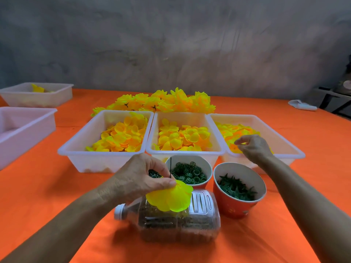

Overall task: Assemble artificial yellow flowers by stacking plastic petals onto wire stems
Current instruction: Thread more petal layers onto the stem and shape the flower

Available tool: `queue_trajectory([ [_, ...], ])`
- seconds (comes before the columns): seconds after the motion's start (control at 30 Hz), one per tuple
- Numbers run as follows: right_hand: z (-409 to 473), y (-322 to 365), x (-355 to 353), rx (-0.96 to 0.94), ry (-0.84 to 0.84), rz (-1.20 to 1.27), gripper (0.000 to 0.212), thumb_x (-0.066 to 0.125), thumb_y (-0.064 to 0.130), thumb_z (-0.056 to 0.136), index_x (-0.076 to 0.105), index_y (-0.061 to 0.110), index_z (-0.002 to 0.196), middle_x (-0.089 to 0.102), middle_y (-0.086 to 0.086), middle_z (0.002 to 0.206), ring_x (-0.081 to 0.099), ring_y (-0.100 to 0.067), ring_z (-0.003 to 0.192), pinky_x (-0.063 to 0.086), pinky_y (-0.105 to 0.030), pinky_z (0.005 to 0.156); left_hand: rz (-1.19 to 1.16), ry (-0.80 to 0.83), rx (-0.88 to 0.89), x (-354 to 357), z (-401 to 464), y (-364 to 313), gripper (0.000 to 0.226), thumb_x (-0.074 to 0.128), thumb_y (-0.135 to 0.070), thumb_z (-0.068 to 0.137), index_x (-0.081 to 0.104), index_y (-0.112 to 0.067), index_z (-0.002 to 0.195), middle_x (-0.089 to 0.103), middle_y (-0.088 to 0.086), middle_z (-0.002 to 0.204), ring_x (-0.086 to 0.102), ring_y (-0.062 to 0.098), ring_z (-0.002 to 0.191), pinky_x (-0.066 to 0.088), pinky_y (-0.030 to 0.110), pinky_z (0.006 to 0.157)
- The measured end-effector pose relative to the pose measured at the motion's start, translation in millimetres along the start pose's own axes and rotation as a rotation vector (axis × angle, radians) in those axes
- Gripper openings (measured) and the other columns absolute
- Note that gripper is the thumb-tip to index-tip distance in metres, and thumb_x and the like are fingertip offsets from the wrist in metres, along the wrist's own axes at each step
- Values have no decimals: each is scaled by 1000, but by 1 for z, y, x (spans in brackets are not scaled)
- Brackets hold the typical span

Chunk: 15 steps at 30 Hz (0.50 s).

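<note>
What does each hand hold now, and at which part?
Left hand pinches the wire stem just above the yellow petal. Right hand reaches into the right tray; any hold cannot be told.

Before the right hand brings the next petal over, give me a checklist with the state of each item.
1. Stem held: left hand pinches the wire stem, tip pointing up: ok.
2. Petals already threaded: a yellow petal layer hangs below the left fingers: ok.
3. Stem tip free for stacking: bare wire shows above the fingers: ok.
4. Next petal picked: right hand is over the right tray, fingertips pinched together; whether a petal is in them: cannot tell.
5. Supply: right tray still has petals: ok.
6. Path back: cup of green rings and cup of green calyxes stand between the hands: not ok, lift over them.
</note>
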State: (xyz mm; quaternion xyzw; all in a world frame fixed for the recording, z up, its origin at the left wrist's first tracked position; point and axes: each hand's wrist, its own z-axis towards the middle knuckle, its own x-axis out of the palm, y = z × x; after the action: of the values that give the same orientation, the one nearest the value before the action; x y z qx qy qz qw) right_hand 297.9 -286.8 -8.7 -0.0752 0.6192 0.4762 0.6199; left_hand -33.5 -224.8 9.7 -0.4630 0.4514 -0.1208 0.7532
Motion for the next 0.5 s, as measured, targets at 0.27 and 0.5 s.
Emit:
queue_trajectory([
  [0.27,41,0,17,23,278,-414,41,37,10,95,62,30,121,41,-5,143,28,-33,133,29,-39,106,31,55,-1,-3,2,-2,9,80,-28,74,74,-23,69,72,-4,85,67,13,90,50,45,88],
  [0.5,40,-1,20,74,238,-409,28,36,2,90,63,8,98,55,-20,119,47,-34,114,40,-32,89,2,39,1,0,1,1,13,74,-40,67,72,-27,66,72,-5,85,66,12,90,50,46,89],
])
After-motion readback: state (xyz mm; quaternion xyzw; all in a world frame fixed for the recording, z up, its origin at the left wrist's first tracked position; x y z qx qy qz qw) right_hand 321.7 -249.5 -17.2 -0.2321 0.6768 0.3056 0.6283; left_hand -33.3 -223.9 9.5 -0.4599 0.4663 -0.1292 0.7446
